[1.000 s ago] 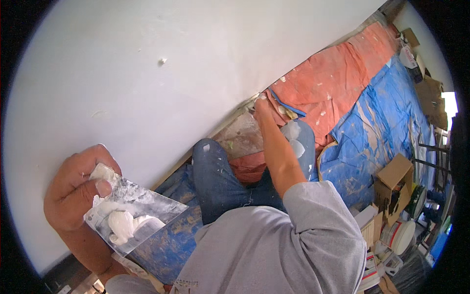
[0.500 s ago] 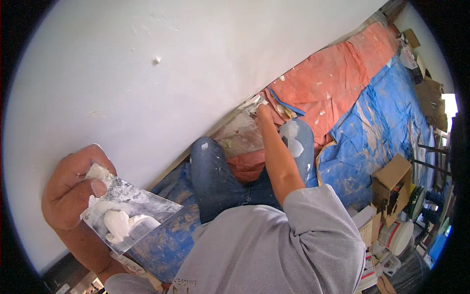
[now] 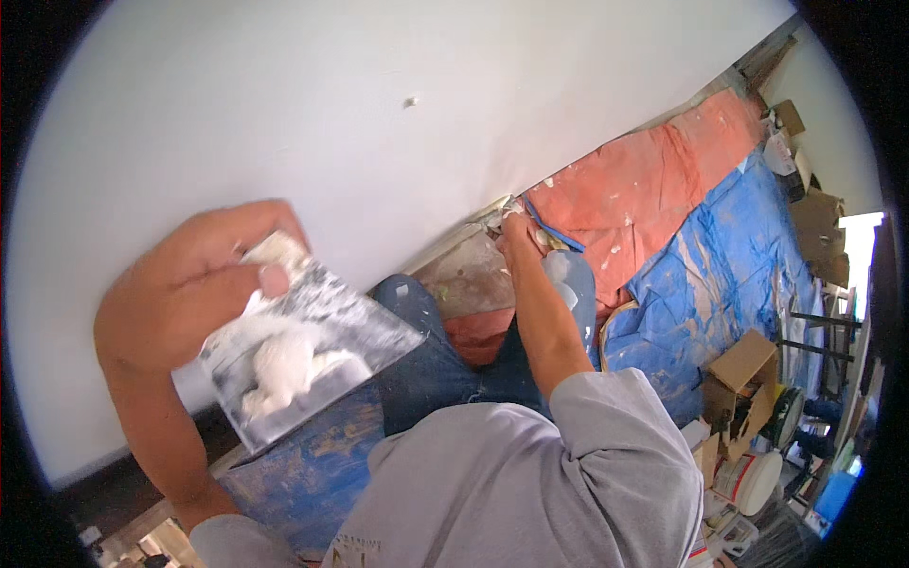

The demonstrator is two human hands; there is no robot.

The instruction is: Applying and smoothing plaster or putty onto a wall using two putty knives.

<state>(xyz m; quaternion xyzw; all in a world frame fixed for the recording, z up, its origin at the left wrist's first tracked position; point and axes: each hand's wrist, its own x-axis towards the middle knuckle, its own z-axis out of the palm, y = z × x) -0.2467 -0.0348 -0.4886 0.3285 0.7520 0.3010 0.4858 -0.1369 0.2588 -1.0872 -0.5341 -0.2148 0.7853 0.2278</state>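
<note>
Up close, left hand (image 3: 194,289) grips filler-loaded trowel (image 3: 303,355); right hand (image 3: 519,235) at wall base, grip unclear.

Bright daylight, glare at right edge; strong fisheye bending, dark rim.

The person wears a light grey short-sleeved T-shirt (image 3: 530,483) of soft, plain cloth. Its right sleeve (image 3: 625,426) ends in a stitched hem just above the elbow, and the cloth creases in folds across the chest and shoulder. A small faint print sits low on the front of the shirt, too small to make out. Both forearms are bare below the sleeves, with no watch, band or glove on either. The left hand (image 3: 189,293) and the right hand (image 3: 521,237) are bare too. The legs are in dark blue denim jeans (image 3: 426,350), worn at the knee and flecked with pale spots of dried plaster or paint.
</note>
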